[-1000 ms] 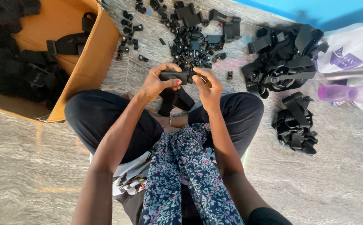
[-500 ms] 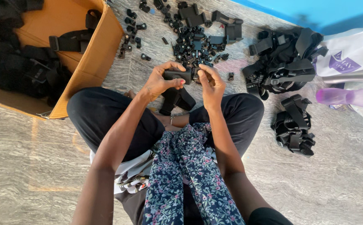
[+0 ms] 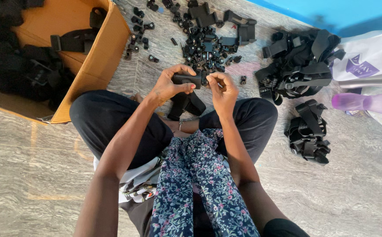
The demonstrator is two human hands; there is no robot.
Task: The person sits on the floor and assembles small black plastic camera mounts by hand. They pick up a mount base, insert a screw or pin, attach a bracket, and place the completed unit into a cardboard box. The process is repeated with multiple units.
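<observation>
So barely anything's moved in the last second: your left hand is still wrapped round the short black plastic bar with a strap hanging off it, held above your lap, and your right hand stays pinched at its end, so you're mid-fitting. It looks matte and chunky, with the pile of small black clips just beyond on the floor

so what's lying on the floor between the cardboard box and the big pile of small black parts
In the head view, a few loose black clips lie scattered on the grey floor between the cardboard box and the parts pile.
</observation>
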